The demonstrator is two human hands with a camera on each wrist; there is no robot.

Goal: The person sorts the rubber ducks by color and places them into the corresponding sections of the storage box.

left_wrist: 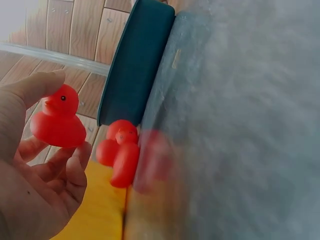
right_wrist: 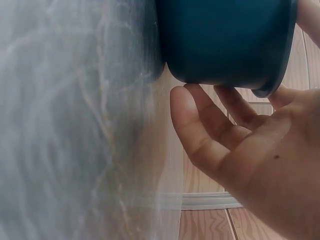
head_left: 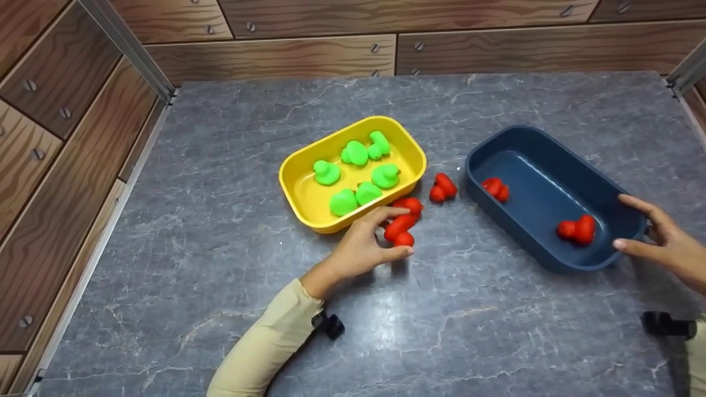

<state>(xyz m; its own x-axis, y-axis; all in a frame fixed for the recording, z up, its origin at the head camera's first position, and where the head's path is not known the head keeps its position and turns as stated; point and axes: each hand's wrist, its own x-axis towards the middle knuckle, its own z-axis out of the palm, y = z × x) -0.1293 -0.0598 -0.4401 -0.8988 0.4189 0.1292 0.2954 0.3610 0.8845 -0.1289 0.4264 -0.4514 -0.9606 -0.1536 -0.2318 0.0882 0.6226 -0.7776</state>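
My left hand pinches a red rubber duck between thumb and fingers, raised off the table beside the yellow bin. Close by that hand, another red duck rests against the yellow bin's front side. One more red duck lies between the two bins. My right hand grips the near right end of the dark blue bin, with thumb and a finger over its rim and the other fingers against its outside. Inside the blue bin are two red ducks, one left and one right.
Several green ducks lie in the yellow bin. Both bins stand on a grey marbled table. Wood-patterned panels close off the back and left side, with a metal rail at the back left corner.
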